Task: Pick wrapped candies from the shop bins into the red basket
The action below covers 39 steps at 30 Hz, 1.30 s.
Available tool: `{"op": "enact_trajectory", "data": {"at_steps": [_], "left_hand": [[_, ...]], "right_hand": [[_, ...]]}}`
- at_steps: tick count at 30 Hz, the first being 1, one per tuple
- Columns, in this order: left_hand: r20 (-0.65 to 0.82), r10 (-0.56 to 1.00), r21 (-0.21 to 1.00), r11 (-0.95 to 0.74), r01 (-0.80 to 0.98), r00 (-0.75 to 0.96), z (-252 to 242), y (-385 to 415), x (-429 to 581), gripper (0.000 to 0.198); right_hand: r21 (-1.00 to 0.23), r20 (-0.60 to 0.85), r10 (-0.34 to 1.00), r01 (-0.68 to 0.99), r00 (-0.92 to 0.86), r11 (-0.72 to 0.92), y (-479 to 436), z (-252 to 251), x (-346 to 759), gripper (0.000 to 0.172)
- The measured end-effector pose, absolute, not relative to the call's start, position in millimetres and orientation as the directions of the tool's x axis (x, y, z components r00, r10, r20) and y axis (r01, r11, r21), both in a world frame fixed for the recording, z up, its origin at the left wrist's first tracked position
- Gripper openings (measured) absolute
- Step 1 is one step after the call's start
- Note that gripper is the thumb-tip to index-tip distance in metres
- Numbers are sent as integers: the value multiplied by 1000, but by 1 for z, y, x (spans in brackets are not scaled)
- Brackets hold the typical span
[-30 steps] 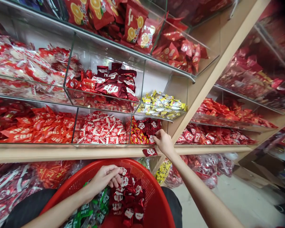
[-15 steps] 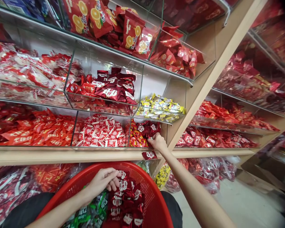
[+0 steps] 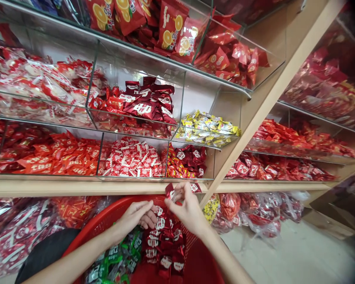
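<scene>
My right hand pinches a dark red wrapped candy above the rear rim of a red plastic basket. Beside it my left hand hovers over the basket, fingers apart and loosely bent, with nothing visible in it. Under the hands lie dark red wrapped candies in neat rows. Green-wrapped candies fill the basket's left part. Another dark red packet rests on the wooden shelf edge, just behind my right hand.
Clear-fronted bins ahead hold red-and-white candies, orange-red packets, yellow-and-white candies and more dark red candies. A slanting wooden upright divides the shelves. Bulging clear bags sit on the floor at right.
My right hand has come back from the lower bin to the basket with a dark red candy. My left hand stays over the basket. The view has shifted slightly.
</scene>
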<state>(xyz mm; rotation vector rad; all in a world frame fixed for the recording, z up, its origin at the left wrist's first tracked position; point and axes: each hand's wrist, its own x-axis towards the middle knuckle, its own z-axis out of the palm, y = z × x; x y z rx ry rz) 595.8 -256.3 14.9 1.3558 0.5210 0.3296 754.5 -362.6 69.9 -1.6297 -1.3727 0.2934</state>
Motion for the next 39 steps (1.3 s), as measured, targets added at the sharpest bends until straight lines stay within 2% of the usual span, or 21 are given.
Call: {"op": "enact_trajectory", "data": {"at_steps": [3, 6, 9, 12, 14, 17, 20, 22, 26, 30, 33, 36, 39], "left_hand": [[-186, 501, 965, 256, 61, 845, 16, -258, 593, 51], [-185, 480, 977, 181, 109, 857, 13, -258, 594, 44], [-175, 454, 984, 113, 139, 873, 9, -257, 596, 39], [-161, 471, 985, 132, 111, 867, 8, -255, 596, 38], [-154, 496, 986, 137, 99, 855, 8, -254, 596, 37], [-155, 536, 987, 123, 106, 830, 5, -252, 597, 37], [-151, 563, 987, 128, 94, 812, 3, -250, 598, 36], [-144, 577, 987, 141, 75, 804, 2, -249, 598, 35], [-161, 580, 979, 199, 52, 799, 3, -249, 596, 35], [-191, 553, 962, 271, 42, 811, 4, -251, 595, 33], [-189, 521, 959, 281, 41, 833, 4, -254, 595, 33], [-174, 496, 969, 239, 58, 850, 5, -256, 595, 34], [-183, 466, 975, 201, 97, 866, 7, -258, 595, 34]], "right_hand": [[-694, 319, 913, 718, 256, 41, -365, 37, 734, 45], [-572, 336, 922, 820, 194, 36, -365, 18, 730, 60], [-581, 345, 918, 812, 196, 45, -367, 10, 730, 64], [-764, 294, 914, 644, 278, 49, -370, 6, 733, 60], [-880, 258, 900, 469, 351, 70, -370, 1, 739, 48], [-962, 214, 859, 251, 465, 104, -368, -7, 752, 32], [-984, 164, 833, 151, 529, 97, -366, -13, 761, 30], [-985, 146, 817, 155, 558, 70, -367, -14, 763, 31], [-986, 79, 803, 166, 591, -25, -369, -11, 759, 45], [-996, -78, 879, -70, 470, -51, -370, -8, 750, 41], [-969, -116, 941, -243, 317, -38, -371, -7, 742, 32], [-961, -92, 960, -278, 266, -15, -371, -7, 739, 33], [-956, -95, 945, -293, 314, 1, -370, -9, 741, 30]]}}
